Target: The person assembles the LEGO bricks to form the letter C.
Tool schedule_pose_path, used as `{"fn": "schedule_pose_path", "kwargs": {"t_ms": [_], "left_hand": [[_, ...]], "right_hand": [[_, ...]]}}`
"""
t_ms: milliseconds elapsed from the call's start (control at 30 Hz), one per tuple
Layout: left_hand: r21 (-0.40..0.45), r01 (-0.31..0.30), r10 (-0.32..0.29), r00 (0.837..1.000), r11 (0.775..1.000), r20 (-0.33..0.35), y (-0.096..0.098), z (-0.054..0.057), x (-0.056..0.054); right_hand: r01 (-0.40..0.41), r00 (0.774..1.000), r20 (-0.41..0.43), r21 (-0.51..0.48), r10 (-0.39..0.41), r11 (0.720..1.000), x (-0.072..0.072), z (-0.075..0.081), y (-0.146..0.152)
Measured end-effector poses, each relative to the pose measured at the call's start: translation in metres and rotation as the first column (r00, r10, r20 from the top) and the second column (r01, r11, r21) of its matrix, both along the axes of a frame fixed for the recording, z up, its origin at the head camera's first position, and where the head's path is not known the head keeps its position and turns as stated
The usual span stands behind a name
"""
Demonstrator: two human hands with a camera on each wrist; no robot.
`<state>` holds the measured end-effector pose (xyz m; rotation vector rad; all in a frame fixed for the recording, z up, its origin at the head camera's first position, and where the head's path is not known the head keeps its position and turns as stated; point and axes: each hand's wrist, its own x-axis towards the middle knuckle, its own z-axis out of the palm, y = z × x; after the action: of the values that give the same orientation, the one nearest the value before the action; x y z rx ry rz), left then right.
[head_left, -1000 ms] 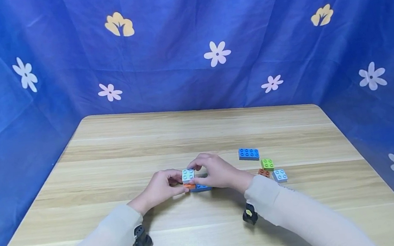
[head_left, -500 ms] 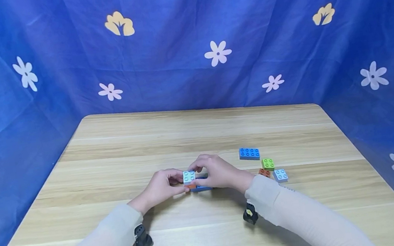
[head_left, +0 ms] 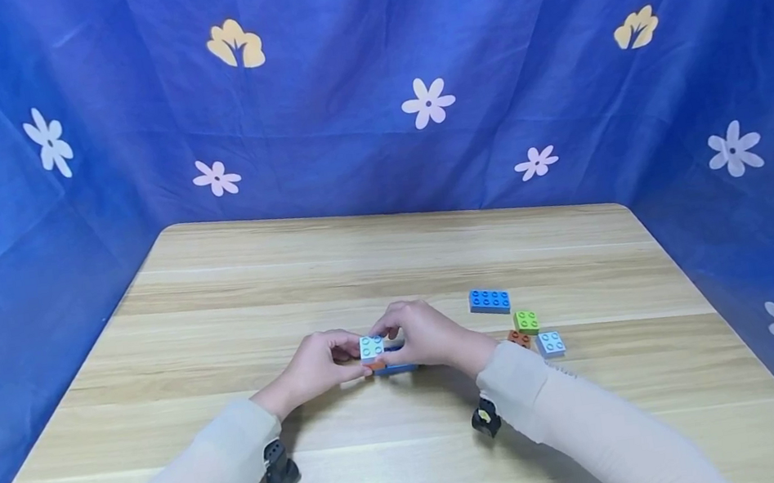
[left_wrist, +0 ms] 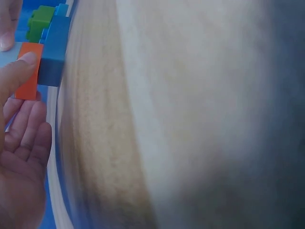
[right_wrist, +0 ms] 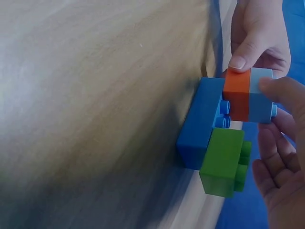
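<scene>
Near the middle of the table, an orange toy building brick (right_wrist: pixel 237 95) stands at the left end of a long blue brick (right_wrist: pixel 202 119). On top of the orange one is a light blue brick (head_left: pixel 371 348). My left hand (head_left: pixel 318 362) pinches the orange brick, its thumb on the near side. With thumb and fingers, my right hand (head_left: pixel 426 335) grips the light blue brick. A green brick (right_wrist: pixel 221 160) appears to sit on the right part of the long blue brick; in the head view my right hand hides it. Whether the orange brick is fully pressed down, I cannot tell.
To the right of my right hand lie several loose bricks: a long blue one (head_left: pixel 489 301), a small green one (head_left: pixel 527 322), a brown-orange one (head_left: pixel 518 339) and a light blue one (head_left: pixel 551 344). Blue flowered cloth (head_left: pixel 366 96) hangs behind the wooden table (head_left: pixel 330 262) and on both sides.
Both hands keep their grip in nearly the same place. My right wrist has shifted slightly left and away from me. The loose bricks stay put.
</scene>
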<state>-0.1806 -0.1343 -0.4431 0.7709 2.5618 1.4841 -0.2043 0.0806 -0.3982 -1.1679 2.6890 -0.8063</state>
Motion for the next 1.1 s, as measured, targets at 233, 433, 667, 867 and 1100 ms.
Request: {"fn": "schedule_pose_path", "kwargs": {"t_ms": [233,433,667,867,1100], "left_hand": [[0.002,0.002,-0.002,1.000,1.000,-0.014,0.000,0.001,0.000],[0.048,-0.038,0.036,0.998,0.998,0.043,-0.003,-0.001,0.000],[0.096,-0.084,0.074,0.993,0.992,0.096,0.002,0.019,0.010],[0.120,-0.088,0.080,0.994,0.989,0.071,-0.001,0.001,0.004],[0.118,-0.090,0.088,0.996,0.989,0.026,-0.002,0.002,0.004]], "right_hand": [[0.033,0.999,0.021,-0.007,-0.033,0.999,0.001,-0.001,0.000],[0.014,1.000,0.008,-0.058,-0.014,0.998,0.000,-0.005,0.001],[0.032,0.999,0.029,-0.052,-0.030,0.998,0.000,-0.007,0.002],[0.021,0.999,0.039,-0.082,-0.018,0.996,0.000,-0.010,0.002],[0.005,0.999,0.046,-0.134,0.001,0.991,0.002,-0.016,0.005]]}}
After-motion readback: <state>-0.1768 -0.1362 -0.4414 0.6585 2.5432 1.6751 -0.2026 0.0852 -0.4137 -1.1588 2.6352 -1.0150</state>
